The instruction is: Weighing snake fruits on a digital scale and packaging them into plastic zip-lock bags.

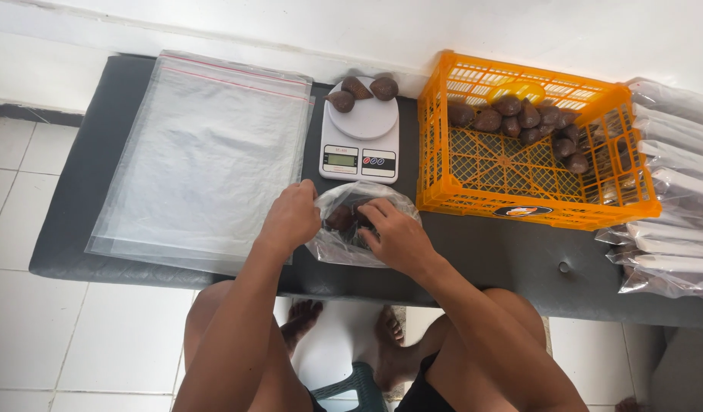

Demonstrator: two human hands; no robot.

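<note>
Both hands gripping a clear plastic bag (350,243) of brown fruit at bench (77,191) front edge: left hand (292,219) pinching bag's left rim, right hand (397,238) reaching inside. Directly beyond, white kitchen scale (360,145); orange crate (531,164) nearer right hand.

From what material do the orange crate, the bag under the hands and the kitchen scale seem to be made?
Orange crate: likely rigid moulded plastic, judging by its even colour and lattice walls.
Bag: thin clear plastic film; it crinkles, shines, and brown fruit shows through where the left hand and right hand hold it.
Kitchen scale: probably smooth white plastic with a soft sheen; the round platform's material is unclear.
</note>
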